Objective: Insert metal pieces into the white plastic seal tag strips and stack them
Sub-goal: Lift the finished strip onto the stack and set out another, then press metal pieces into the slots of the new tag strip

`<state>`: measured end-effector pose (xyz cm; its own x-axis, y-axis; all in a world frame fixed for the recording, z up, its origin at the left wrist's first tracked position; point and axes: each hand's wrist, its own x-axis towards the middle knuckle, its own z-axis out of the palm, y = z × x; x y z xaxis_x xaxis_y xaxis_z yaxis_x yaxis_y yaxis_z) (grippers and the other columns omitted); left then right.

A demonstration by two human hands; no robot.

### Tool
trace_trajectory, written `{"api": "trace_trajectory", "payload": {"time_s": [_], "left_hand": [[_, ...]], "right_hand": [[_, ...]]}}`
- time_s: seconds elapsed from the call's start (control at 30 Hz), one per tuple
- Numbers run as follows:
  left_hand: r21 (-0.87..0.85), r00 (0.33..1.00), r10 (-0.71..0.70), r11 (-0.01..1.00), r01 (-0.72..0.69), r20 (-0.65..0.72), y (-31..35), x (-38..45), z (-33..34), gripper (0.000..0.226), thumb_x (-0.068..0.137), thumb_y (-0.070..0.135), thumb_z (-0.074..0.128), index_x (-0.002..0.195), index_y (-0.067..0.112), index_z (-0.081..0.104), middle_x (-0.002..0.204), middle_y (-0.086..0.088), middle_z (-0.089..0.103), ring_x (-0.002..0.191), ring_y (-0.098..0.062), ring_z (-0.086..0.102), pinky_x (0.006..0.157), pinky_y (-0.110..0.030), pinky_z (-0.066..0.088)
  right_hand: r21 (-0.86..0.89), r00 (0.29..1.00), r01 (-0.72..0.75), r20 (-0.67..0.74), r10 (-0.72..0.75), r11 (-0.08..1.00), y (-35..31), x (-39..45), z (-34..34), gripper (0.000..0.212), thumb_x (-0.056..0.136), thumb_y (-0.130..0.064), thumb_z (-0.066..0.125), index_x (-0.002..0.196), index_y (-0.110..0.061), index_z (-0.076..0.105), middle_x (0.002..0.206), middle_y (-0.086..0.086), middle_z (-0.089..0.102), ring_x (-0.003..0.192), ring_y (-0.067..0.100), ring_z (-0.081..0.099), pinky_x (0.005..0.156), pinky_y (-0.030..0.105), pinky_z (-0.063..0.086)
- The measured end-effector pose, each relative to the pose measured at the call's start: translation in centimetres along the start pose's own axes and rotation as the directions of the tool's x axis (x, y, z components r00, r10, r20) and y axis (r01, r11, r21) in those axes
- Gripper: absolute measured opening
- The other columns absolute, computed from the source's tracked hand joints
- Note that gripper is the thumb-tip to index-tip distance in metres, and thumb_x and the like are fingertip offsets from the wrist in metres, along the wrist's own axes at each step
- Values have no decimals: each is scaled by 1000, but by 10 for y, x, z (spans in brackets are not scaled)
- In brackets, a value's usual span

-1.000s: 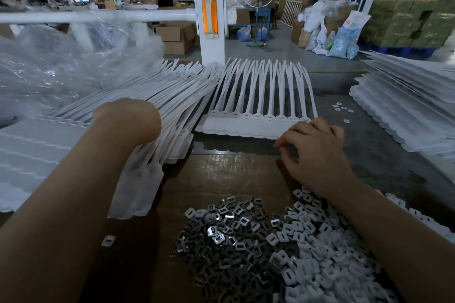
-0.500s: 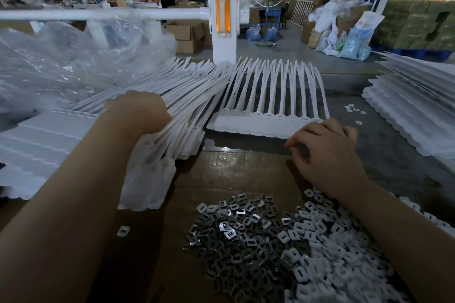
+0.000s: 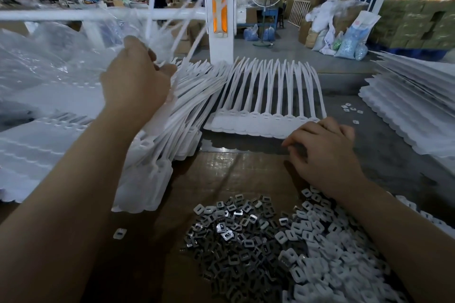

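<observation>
My left hand (image 3: 134, 81) is raised above a slanting heap of white seal tag strips (image 3: 170, 130) and grips a strip sheet (image 3: 172, 39) whose thin tails stick up and blur. My right hand (image 3: 322, 152) lies fingers curled on the table edge, just in front of a flat sheet of white tag strips (image 3: 268, 106); whether it holds anything is hidden. A pile of small metal pieces (image 3: 229, 236) lies on the brown board near me, with white plastic caps (image 3: 325, 248) heaped to its right under my right forearm.
Stacks of white strip sheets lie at the far left (image 3: 29, 155) and at the right (image 3: 413, 110). Clear plastic wrap (image 3: 49, 56) bulges at the back left. A white post (image 3: 220, 15) with a rail stands behind the table. One loose cap (image 3: 120, 233) lies on the board.
My left hand has risen from the slanting heap and lifted a strip sheet, whose tails now point upward. My right hand stays at the front of the flat sheet.
</observation>
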<state>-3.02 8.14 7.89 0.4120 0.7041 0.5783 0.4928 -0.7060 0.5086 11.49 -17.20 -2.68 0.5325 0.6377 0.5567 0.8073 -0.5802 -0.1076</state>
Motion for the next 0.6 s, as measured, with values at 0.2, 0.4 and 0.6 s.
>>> {"api": "trace_trajectory", "payload": {"time_s": [0.2, 0.4, 0.6], "left_hand": [[-422, 990, 41, 906, 19, 132, 42, -28, 7, 20, 97, 37, 57, 98, 19, 50, 83, 3, 64, 69, -9, 62, 54, -20, 44], [-488, 943, 231, 868, -89, 239, 65, -68, 31, 15, 97, 13, 56, 96, 24, 46, 85, 1, 69, 76, -11, 66, 61, -26, 52], [-562, 926, 346, 801, -206, 154, 71, -89, 40, 21, 94, 16, 64, 99, 21, 44, 72, 6, 64, 69, -4, 60, 64, -26, 48]], "right_hand": [[253, 1000, 19, 19, -24, 967, -8, 2, -7, 19, 90, -37, 58, 91, -28, 74, 82, -18, 68, 87, 8, 49, 85, 37, 29], [791, 971, -179, 239, -26, 585, -19, 1, -17, 38, 87, -55, 52, 94, -23, 72, 86, -7, 71, 84, 3, 63, 75, 18, 48], [848, 975, -193, 221, 2, 494, -26, 1, -18, 29, 83, -38, 65, 94, -13, 73, 87, 7, 72, 83, 27, 66, 74, 39, 53]]}}
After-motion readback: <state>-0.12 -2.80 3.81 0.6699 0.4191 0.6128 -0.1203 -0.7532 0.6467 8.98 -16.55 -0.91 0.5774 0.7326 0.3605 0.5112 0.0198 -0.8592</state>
